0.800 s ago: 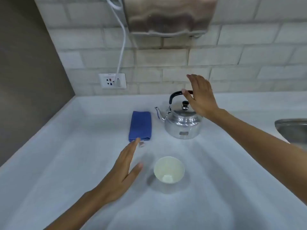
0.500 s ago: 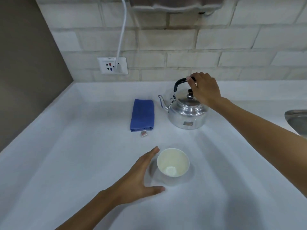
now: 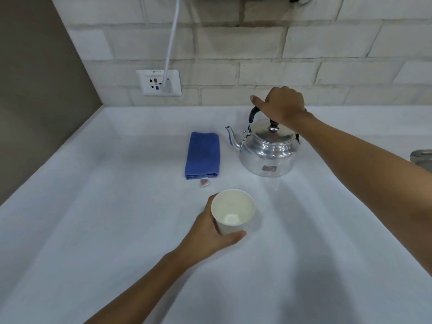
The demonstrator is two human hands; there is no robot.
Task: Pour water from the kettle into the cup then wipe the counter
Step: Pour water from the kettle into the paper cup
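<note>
Right hand (image 3: pixel 284 105) grips kettle (image 3: pixel 268 152); left hand (image 3: pixel 208 232) grips cup (image 3: pixel 232 210).

- A white wall socket (image 3: pixel 159 82) sits in the pale brick wall (image 3: pixel 257 50).
- A white cable (image 3: pixel 172 36) runs straight up from the socket, its plug in the socket's right side.
- A grey side wall (image 3: pixel 35 78) stands left of the socket.
- A metal sink rim (image 3: pixel 422 157) shows far right of the socket, lower down.

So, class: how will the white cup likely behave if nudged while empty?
The cup looks thin-walled and empty, so probably light and easily tipped. It narrows toward its base, likely adding to that. The left hand wraps it, which should steady it.
</note>
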